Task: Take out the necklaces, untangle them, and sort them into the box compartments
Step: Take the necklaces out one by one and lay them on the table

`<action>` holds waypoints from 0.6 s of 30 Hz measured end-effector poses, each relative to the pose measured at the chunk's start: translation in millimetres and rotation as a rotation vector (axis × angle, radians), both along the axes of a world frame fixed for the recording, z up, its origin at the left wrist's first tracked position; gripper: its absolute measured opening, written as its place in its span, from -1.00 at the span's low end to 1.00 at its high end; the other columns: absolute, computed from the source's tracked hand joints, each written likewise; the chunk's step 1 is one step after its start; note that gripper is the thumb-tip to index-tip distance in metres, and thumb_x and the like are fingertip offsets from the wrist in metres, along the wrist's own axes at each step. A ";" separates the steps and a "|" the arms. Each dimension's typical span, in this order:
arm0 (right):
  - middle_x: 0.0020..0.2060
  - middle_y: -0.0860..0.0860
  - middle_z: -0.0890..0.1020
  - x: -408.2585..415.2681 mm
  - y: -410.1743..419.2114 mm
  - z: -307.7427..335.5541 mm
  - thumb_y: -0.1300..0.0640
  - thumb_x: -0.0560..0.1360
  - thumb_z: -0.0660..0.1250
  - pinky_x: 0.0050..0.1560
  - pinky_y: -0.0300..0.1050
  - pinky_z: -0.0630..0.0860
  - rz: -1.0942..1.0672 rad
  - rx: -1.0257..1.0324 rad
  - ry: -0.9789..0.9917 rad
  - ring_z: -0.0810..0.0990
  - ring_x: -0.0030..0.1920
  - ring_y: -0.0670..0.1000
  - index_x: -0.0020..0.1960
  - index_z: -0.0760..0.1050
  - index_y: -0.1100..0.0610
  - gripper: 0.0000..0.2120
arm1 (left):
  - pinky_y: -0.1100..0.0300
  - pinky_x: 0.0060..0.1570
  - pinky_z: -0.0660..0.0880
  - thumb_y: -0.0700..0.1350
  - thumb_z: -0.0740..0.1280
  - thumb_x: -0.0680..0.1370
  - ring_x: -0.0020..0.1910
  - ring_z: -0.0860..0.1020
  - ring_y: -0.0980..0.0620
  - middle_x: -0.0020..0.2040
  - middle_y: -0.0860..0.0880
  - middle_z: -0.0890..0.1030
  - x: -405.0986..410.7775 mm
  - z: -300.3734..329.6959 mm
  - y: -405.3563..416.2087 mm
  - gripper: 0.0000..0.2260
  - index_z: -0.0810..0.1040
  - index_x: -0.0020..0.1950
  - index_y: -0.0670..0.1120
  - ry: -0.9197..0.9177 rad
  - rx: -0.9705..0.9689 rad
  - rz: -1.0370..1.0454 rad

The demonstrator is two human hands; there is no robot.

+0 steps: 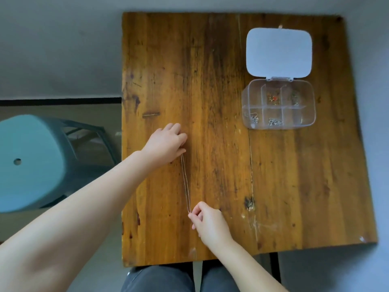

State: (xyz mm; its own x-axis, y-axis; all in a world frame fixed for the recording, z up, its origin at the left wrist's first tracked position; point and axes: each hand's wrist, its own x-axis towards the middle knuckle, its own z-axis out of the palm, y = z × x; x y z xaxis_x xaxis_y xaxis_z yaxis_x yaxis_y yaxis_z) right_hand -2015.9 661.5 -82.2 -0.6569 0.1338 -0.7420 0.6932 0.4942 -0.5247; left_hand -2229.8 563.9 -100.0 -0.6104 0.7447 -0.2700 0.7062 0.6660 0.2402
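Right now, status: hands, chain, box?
Left hand and right hand each pinch an end of the necklace, stretched straight over the table. Compartment box open, four compartments filled. Nothing in the way.

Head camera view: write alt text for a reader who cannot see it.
Two hands stretch a thin necklace chain straight over a wooden table, the left hand pinning the far end and the right hand pinching the near end. An open clear compartment box sits to the right, four compartments holding jewellery.
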 end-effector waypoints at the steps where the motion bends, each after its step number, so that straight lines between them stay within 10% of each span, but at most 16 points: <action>1: -0.32 -0.07 0.62 -7.5 11.3 5.0 -0.03 0.56 0.23 -0.38 -0.35 0.44 -0.038 -0.019 0.025 0.53 -0.42 -0.18 -0.08 0.45 -0.04 -0.90 | 0.10 -0.23 0.39 0.01 0.33 0.51 -0.04 0.43 -0.09 0.01 -0.11 0.45 -0.5 1.9 3.7 -0.75 0.47 0.09 -0.12 -0.006 0.006 0.033; 8: -0.19 -0.03 0.66 -116.5 197.5 45.9 0.16 0.59 0.16 -0.37 -0.33 0.42 -0.274 0.325 0.486 0.57 -0.35 -0.14 -0.05 0.53 0.04 -0.82 | 0.18 -0.35 0.40 -0.04 0.27 0.55 -0.15 0.46 0.02 -0.03 -0.04 0.50 20.2 35.6 104.3 -0.58 0.30 0.40 0.01 -0.062 0.313 0.087; 12: 0.13 0.08 0.63 -180.7 270.1 37.1 0.15 0.59 0.17 -0.02 -0.16 0.45 0.044 0.566 0.477 0.58 0.09 0.10 0.20 0.54 0.12 -0.74 | 0.11 -0.26 0.46 -0.02 0.26 0.57 -0.04 0.49 -0.04 0.01 -0.05 0.49 33.4 32.1 161.3 -0.63 0.35 0.37 0.01 -0.131 0.295 0.229; 18: -0.03 0.16 0.64 -218.9 281.1 8.9 0.05 0.56 0.26 -0.19 -0.01 0.52 0.545 0.795 0.399 0.60 -0.05 0.20 0.17 0.49 0.15 -0.75 | 0.18 -0.32 0.33 -0.11 0.27 0.57 -0.08 0.49 -0.06 -0.11 -0.06 0.54 39.6 20.7 174.4 -0.82 0.60 0.10 -0.08 -0.039 0.347 0.377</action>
State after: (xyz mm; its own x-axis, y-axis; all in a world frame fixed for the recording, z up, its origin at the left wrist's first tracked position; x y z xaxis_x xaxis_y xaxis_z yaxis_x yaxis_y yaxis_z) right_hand -2234.8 942.5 -73.4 -0.9531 0.1006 -0.2855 0.1206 0.9913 -0.0530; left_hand -2190.2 738.3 -79.4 -0.8482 0.5246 -0.0736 0.4187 0.7490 0.5135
